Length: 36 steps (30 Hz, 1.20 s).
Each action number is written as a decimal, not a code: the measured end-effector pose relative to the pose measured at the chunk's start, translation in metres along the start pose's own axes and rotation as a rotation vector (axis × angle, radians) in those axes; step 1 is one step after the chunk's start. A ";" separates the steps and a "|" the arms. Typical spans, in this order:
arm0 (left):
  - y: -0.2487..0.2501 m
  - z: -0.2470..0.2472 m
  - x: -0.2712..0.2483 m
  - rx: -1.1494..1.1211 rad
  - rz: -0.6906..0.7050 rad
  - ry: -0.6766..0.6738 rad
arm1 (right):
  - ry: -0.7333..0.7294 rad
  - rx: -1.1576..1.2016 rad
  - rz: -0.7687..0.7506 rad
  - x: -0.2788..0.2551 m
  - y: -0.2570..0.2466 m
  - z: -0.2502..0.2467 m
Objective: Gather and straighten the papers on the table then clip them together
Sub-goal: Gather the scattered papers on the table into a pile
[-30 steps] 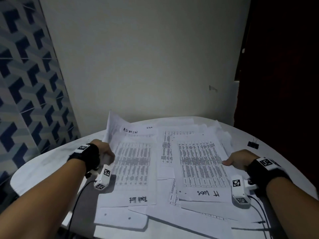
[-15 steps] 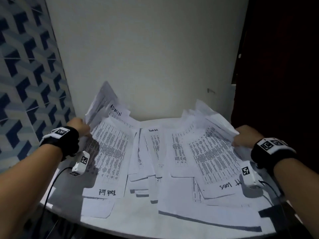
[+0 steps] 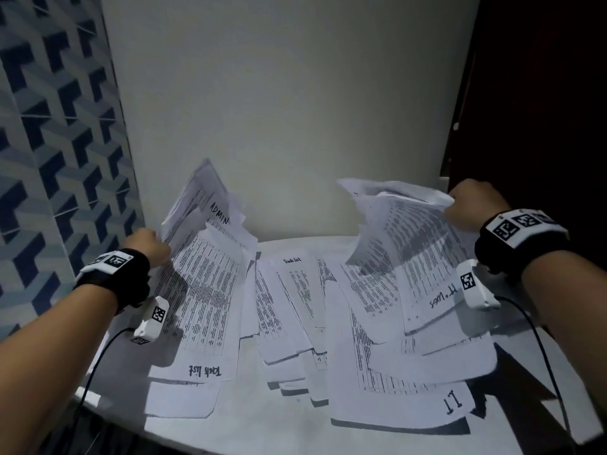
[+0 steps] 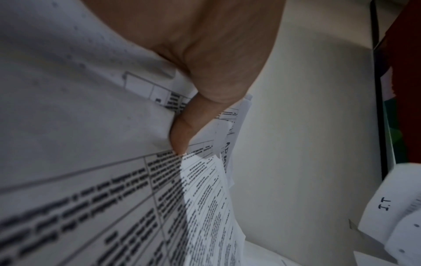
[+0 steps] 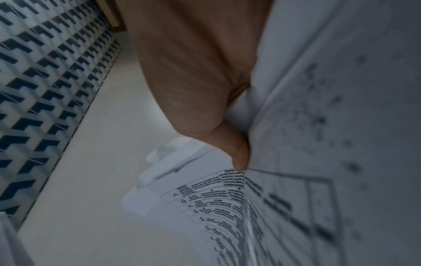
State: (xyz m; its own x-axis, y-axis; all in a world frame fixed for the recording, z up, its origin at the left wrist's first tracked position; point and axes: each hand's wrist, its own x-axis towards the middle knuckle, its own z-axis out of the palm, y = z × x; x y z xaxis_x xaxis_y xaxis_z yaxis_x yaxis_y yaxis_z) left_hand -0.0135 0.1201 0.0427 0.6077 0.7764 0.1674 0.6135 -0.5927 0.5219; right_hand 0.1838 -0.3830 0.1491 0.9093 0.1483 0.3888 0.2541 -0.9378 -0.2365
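Observation:
Several printed white papers [image 3: 295, 307] lie fanned across the round white table [image 3: 249, 425]. My left hand [image 3: 149, 246] grips the left edge of the left bundle [image 3: 203, 267], which bears "ADMIN" and "Task list", and tilts it up. In the left wrist view the thumb [image 4: 182, 133] pinches these sheets [image 4: 91, 198]. My right hand [image 3: 466, 205] grips the right bundle [image 3: 404, 257], marked "IT" lower down, and lifts its edge high. In the right wrist view the thumb [image 5: 237, 153] presses on those sheets [image 5: 307, 162]. No clip is in view.
A plain pale wall [image 3: 289, 110] stands right behind the table. Blue patterned tiles [image 3: 56, 152] cover the wall on the left, and a dark doorway [image 3: 542, 93] is on the right. Wrist camera cables [image 3: 545, 362] trail over the table's near edge.
Both hands have lifted the outer edges of the papers higher and drawn them inward. The sheets now slope toward the middle of the table. The black clip seen at the right earlier is out of view.

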 end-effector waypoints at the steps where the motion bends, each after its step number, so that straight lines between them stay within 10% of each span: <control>1: -0.001 0.000 0.001 -0.009 -0.004 0.001 | 0.029 -0.004 -0.001 0.001 -0.001 -0.004; 22: 0.006 -0.029 0.028 -0.209 0.052 0.239 | 0.745 1.018 0.071 0.030 -0.022 -0.078; 30: 0.008 -0.020 0.026 -0.175 0.037 0.229 | 0.513 1.084 0.174 0.039 -0.012 -0.057; 36: 0.009 -0.028 0.026 -0.371 0.009 0.244 | 0.072 1.279 0.333 0.013 -0.008 0.026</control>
State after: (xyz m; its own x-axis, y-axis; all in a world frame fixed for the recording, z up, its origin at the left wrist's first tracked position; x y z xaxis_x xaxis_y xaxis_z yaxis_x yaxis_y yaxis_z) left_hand -0.0059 0.1413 0.0751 0.4479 0.8257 0.3429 0.3592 -0.5174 0.7767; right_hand 0.2023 -0.3656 0.1327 0.9791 -0.0839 0.1855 0.1889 0.0350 -0.9814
